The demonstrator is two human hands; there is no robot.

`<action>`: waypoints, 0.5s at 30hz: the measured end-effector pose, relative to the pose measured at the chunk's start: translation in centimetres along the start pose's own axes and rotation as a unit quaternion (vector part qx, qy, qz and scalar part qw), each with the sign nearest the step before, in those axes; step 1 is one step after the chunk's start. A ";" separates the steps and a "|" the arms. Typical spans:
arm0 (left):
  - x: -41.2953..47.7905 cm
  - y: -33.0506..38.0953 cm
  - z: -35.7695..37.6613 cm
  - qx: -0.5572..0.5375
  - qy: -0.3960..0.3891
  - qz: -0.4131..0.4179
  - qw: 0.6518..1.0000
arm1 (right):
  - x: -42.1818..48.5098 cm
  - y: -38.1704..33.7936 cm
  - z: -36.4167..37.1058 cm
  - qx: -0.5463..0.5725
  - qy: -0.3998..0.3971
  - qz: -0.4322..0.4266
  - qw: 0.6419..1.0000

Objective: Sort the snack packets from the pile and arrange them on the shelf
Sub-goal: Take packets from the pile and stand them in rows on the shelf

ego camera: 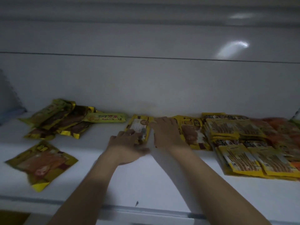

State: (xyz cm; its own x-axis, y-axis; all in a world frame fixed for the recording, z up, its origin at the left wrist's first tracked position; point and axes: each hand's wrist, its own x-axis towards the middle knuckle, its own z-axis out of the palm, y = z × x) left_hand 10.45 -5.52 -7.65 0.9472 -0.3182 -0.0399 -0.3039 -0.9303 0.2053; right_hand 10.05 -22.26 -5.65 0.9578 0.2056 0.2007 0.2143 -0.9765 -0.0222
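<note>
A long white shelf [162, 181] carries everything. At its right, rows of flat yellow stick-snack packets [253, 159] lie overlapping, with orange packets [285, 132] behind them. At the far left sits a loose pile of yellow-and-brown foil packets [63, 120], and a single yellow meat packet [42, 163] lies apart near the front. In the middle, a yellow packet with a pale window [139, 125] lies flat. The left hand [128, 145] grips its near end with curled fingers, though this is blurred. The right hand [165, 132] lies flat, fingers straight, along its right edge.
</note>
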 end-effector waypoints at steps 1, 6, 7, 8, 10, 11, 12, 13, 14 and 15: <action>-0.3 -0.4 0.2 -0.010 0.004 0.000 1.000 | 0.7 -0.3 0.1 -0.025 -0.011 -0.010 1.000; -0.7 -2.2 2.5 -0.067 0.159 0.042 0.984 | 2.1 -1.1 2.2 -0.018 -0.033 0.006 0.999; -0.6 -2.6 2.7 -0.078 0.192 0.059 0.977 | 2.2 -0.8 2.3 -0.017 -0.025 -0.003 1.000; -0.5 -3.0 2.6 -0.098 0.217 0.066 0.969 | 2.2 -0.6 2.4 -0.007 -0.014 -0.015 1.000; -0.4 -3.5 2.0 -0.159 0.253 0.067 0.952 | 2.0 -0.2 2.3 0.021 0.004 -0.041 0.999; -0.4 -3.6 1.8 -0.193 0.271 0.066 0.941 | 1.9 -0.3 2.3 0.029 0.014 -0.054 0.998; -0.4 -3.6 1.6 -0.225 0.294 0.063 0.927 | 1.8 -0.3 2.3 0.042 0.033 -0.065 0.996; -0.5 -3.4 1.4 -0.254 0.322 0.059 0.910 | 1.8 -0.3 2.5 0.068 0.069 -0.074 0.993; -0.5 -3.3 1.4 -0.283 0.353 0.053 0.890 | 1.7 -0.4 2.5 0.099 0.118 -0.078 0.985; -0.5 -3.3 1.5 -0.309 0.386 0.045 0.868 | 1.7 -0.4 2.5 0.126 0.160 -0.073 0.976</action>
State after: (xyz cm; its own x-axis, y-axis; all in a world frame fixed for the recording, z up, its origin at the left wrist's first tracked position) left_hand 10.83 -2.60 -9.81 0.7821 0.0541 0.6208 -0.4921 -0.5576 0.6685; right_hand 12.11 -21.38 -7.71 0.8132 0.2722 0.5144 0.4240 -0.8826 -0.2033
